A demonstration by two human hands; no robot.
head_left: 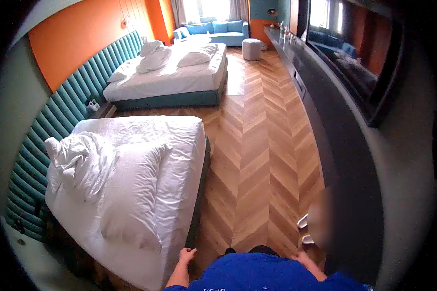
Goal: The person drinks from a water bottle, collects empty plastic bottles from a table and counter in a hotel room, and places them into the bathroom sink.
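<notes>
Far L, well up from L hand: ribbed green headboard, running behind both beds, orange wall above. Nearer L hand, but still up-L: crumpled white duvet, heaped on headboard side of near bed. Btwn beds, well ahead of L hand: small nightstand. Just R of duvet, up-L of L hand: big white pillow, flat on near bed's white sheet, long side angled twd hand.

Near bed itself directly L and ahead of L hand, foot corner just beside fingers; touching or not, can't tell. L hand: fingers curled in, tips close tog.; pinching anything or not, can't tell.

Straight ahead, well past L hand: far bed w/ rumpled white bedding, then blue sofa under bright window. Btwn hands: blue shirt, wood floor ahead, pale stool far off.

R hand: low over floor, fingers blurred, so spread or pressed tog., can't tell. Just ahead of R hand: white slippers, next to blurred patch. R of R hand, running ahead: long black counter, w/ TV above.
</notes>
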